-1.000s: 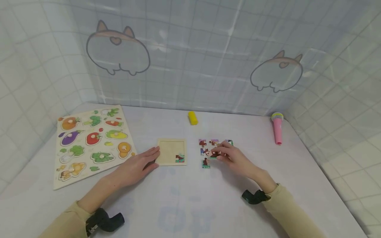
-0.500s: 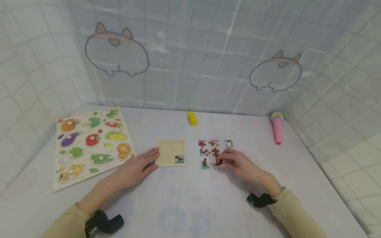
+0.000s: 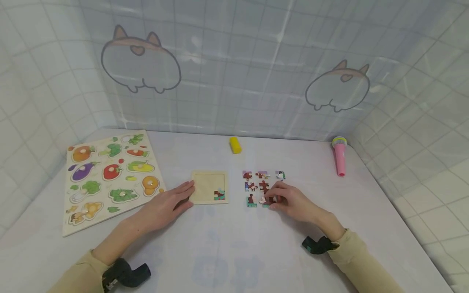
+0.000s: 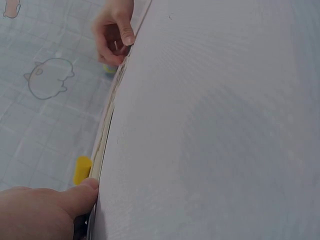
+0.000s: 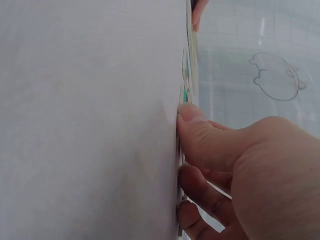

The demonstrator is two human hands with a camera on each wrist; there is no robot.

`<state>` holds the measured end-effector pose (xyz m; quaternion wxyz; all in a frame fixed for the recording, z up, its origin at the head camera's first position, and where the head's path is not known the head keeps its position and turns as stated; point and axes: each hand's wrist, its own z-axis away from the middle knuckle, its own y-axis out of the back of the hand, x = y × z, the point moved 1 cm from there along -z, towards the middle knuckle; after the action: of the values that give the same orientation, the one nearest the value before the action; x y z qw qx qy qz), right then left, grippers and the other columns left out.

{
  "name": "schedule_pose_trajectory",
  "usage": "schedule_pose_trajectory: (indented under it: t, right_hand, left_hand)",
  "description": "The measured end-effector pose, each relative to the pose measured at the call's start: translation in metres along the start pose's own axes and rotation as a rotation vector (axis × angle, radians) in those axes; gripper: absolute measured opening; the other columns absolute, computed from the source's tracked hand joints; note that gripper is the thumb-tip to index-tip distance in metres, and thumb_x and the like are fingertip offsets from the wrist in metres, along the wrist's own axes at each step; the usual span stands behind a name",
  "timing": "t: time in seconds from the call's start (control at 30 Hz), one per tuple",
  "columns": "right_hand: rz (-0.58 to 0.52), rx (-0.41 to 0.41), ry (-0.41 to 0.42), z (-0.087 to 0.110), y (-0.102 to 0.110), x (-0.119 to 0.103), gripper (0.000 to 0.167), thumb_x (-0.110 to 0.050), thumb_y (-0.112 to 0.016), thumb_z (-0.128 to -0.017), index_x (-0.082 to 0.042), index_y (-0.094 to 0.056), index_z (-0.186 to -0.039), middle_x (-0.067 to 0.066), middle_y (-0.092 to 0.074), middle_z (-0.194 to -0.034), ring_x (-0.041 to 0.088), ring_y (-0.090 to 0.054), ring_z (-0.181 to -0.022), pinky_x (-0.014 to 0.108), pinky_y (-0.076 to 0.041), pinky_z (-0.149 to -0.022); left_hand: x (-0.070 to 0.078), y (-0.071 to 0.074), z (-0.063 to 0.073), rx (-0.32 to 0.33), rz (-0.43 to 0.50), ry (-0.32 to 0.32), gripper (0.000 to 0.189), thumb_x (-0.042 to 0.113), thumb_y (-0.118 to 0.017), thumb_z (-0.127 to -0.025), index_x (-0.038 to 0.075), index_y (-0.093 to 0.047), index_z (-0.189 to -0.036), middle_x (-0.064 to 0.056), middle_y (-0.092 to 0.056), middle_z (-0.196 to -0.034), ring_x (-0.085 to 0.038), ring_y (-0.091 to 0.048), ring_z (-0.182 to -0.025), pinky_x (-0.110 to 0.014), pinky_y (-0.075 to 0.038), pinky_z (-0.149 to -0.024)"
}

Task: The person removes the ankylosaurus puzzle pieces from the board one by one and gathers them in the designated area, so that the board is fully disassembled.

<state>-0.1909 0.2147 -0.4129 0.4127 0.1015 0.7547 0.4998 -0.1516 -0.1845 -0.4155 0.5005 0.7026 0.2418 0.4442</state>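
A square wooden puzzle tray (image 3: 209, 173) lies on the table, with one jigsaw piece (image 3: 219, 195) in its lower right corner. My left hand (image 3: 165, 207) rests against the tray's left edge, its fingers fairly straight and the thumb at the near corner. To the tray's right, several loose pieces are laid out in rough rows, among them a brown and green piece (image 3: 251, 200). My right hand (image 3: 294, 202) pinches another jigsaw piece (image 3: 266, 201) at the near row, beside that one. Its fingers are bent low at the tabletop in the right wrist view and partly cover the piece.
A vegetable peg puzzle board (image 3: 110, 175) lies on the left. Beyond the tray is a yellow block (image 3: 235, 145). The pink toy microphone (image 3: 340, 158) lies at the back right. A tile-patterned curtain (image 3: 234, 69) rises behind the table.
My right hand has drawn a puzzle piece from the middle row toward me into the near row, uncovering a brown piece behind it. My left hand has stayed at the tray.
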Motion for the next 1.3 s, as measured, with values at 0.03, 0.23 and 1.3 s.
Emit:
schedule_pose_trajectory:
  t: [0.03, 0.23, 1.3]
  right_hand:
    - [0.003, -0.003, -0.003, 0.0001, -0.0002, -0.0001, 0.024, -0.015, -0.076, -0.089, -0.018, -0.072, -0.112, -0.005, -0.06, -0.104, 0.008, -0.053, -0.085, 0.022, -0.05, -0.072]
    - [0.01, -0.004, -0.019, 0.0004, -0.0007, -0.0025, 0.022, -0.014, -0.075, -0.09, -0.018, -0.072, -0.111, -0.004, -0.058, -0.104, 0.009, -0.053, -0.086, 0.023, -0.049, -0.073]
    - [-0.021, 0.028, -0.135, -0.0004, 0.0022, -0.0023, 0.02, -0.021, -0.08, -0.086, -0.017, -0.069, -0.103, -0.004, -0.057, -0.091, 0.012, -0.053, -0.08, 0.022, -0.047, -0.068]
  left_hand:
    - [0.0001, 0.0003, 0.0002, 0.0, 0.0, 0.0, 0.054, 0.027, -0.063, -0.099, 0.001, -0.05, -0.145, -0.013, -0.04, -0.157, -0.031, -0.039, -0.145, -0.05, -0.04, -0.112]
    - [-0.0002, 0.0001, 0.0, -0.011, 0.001, 0.011, 0.054, 0.028, -0.062, -0.1, 0.003, -0.049, -0.146, -0.012, -0.038, -0.159, -0.03, -0.037, -0.146, -0.049, -0.04, -0.112]
    - [-0.0006, 0.0, 0.0005, 0.007, -0.006, 0.003, 0.054, 0.027, -0.064, -0.099, 0.002, -0.05, -0.145, -0.012, -0.04, -0.157, -0.03, -0.039, -0.145, -0.048, -0.04, -0.112]
